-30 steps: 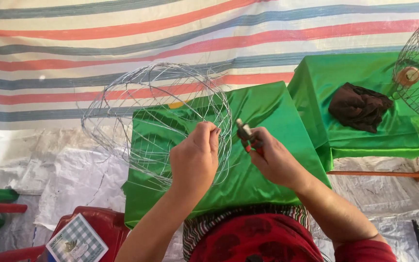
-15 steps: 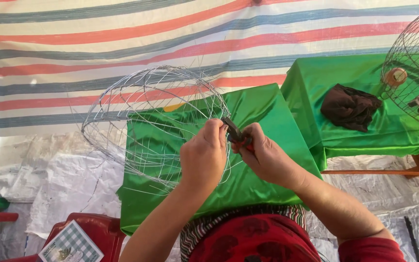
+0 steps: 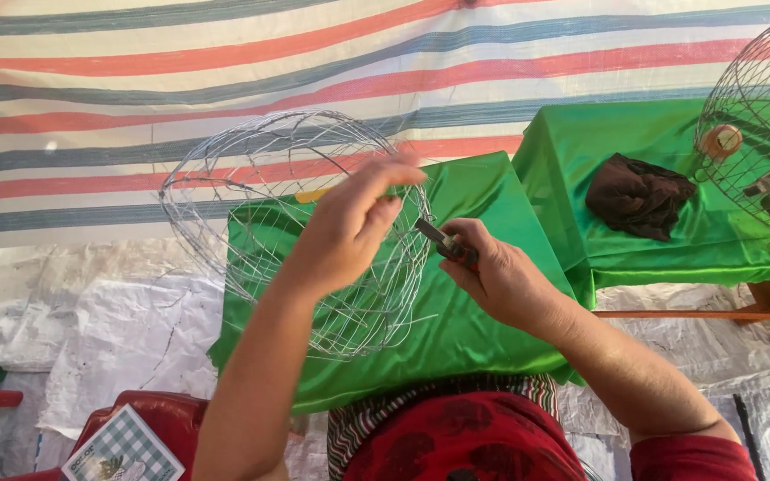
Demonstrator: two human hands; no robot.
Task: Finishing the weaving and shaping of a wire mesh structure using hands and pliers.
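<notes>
A round wire basket frame (image 3: 251, 205) lies on its side on a small table draped in shiny green cloth (image 3: 483, 330). My left hand (image 3: 345, 227) is raised in front of the frame's rim, fingers loosely spread; whether it pinches a thin wire I cannot tell. My right hand (image 3: 496, 276) grips small dark pliers (image 3: 443, 242) whose jaws point at the frame's right rim.
A second green-covered table (image 3: 661, 258) at the right carries a dark brown cloth (image 3: 636, 196) and another wire cage (image 3: 764, 125) with small items inside. A striped tarp (image 3: 225, 53) hangs behind. A red stool with a checked card (image 3: 122, 450) is at bottom left.
My left hand has lifted off the pliers and opened, rising over the frame. The right hand with the pliers has drawn slightly right and down.
</notes>
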